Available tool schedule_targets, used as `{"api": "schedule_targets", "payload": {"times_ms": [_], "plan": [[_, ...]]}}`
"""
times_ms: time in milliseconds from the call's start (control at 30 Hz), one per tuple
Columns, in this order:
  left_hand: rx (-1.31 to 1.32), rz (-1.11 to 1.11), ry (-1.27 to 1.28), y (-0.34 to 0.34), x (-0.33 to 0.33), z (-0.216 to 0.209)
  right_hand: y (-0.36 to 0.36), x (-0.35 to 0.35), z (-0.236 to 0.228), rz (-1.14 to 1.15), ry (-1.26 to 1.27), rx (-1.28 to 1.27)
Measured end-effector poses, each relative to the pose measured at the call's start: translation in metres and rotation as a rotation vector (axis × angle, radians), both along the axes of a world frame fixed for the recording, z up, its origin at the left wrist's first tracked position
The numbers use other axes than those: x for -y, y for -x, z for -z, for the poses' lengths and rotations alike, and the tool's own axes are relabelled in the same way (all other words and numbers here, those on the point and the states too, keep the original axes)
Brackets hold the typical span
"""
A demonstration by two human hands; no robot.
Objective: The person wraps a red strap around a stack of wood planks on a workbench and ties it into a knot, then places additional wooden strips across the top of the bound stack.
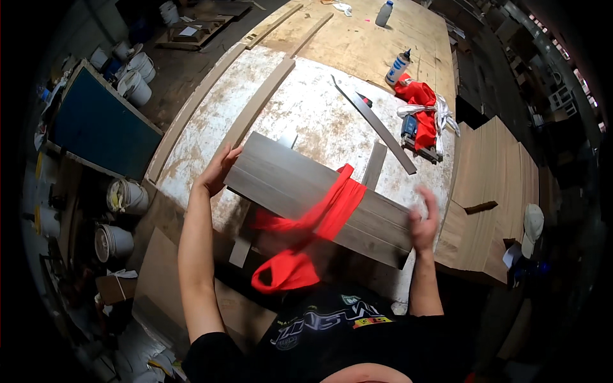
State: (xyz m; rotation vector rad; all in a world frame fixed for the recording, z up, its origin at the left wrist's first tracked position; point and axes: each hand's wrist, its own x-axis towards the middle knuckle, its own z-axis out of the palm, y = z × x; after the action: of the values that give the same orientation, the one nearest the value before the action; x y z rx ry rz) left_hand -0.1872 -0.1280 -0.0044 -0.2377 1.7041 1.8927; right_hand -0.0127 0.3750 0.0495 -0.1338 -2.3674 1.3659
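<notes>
A long grey-brown wood-grain piece [294,169] with lengthwise lines lies tilted across the near part of the worktable, close to my body. Its left end is gripped by my left hand [219,171], fingers along the upper corner and edge. Just off the right end is my right hand [424,220], somewhat blurred, its fingers apart and nothing visible in them. Over the middle of the piece drapes a red cloth [345,204]; its looped end hangs down on the near side, blurred in part. Narrow grey strips [375,165] stick out from under the piece.
The white-stained worktable [306,102] carries long wooden rails [262,99] at left and a loose grey strip [377,121]. Farther right are a glue bottle [397,69], another red cloth [420,102] and a blue-black tool [410,127]. Stacked boards [491,191] stand right; buckets [128,195] left.
</notes>
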Motion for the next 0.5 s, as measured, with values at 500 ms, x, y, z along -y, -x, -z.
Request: {"api": "schedule_targets", "payload": {"times_ms": [500], "plan": [[0.113, -0.082, -0.006, -0.001, -0.025, 0.001, -0.034, -0.038, 0.107, -0.016, 1.386, 0.443]]}}
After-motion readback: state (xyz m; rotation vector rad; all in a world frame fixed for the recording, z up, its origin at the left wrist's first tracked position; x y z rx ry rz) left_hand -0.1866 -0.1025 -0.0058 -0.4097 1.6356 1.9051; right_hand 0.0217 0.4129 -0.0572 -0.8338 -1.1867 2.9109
